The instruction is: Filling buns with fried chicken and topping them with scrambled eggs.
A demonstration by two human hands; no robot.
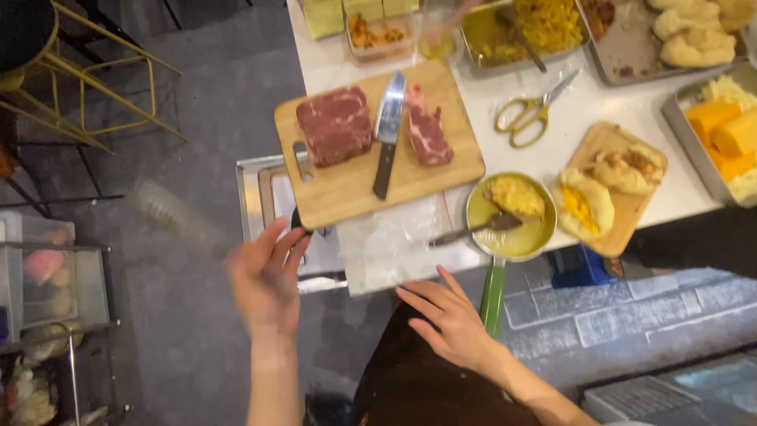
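Lowest in the frame, right of centre, the right hand (449, 315) lies flat with fingers spread and open, gripping nothing, its fingertips near the edge of the white counter (552, 118) and just beside the green handle of a small pan (511, 217). To its left, at lower centre-left, the left hand (266, 276) is raised, fingers loosely curled around a long blurred object (169, 213) that streaks toward the left of the frame; what that object is cannot be told from the blur.

Just above the hands, the pan holds yellow food with a dark utensil (473, 229) resting in it. Left of it sits a metal tray (260, 197) with a sheet of clear plastic wrap (394, 241) beside it.

Further up, in the centre, a wooden cutting board (347, 189) overlaps the tray. On it lie a large slab of raw red meat (335, 125), a smaller cut (427, 130) and, between them, a kitchen knife (388, 130) with its blade pointing to the top of the frame.

To the right, yellow-handled scissors (532, 110) lie on the counter, and a smaller board (623, 213) carries filled pastries (599, 189).

Along the top edge stand metal trays of food (520, 31)
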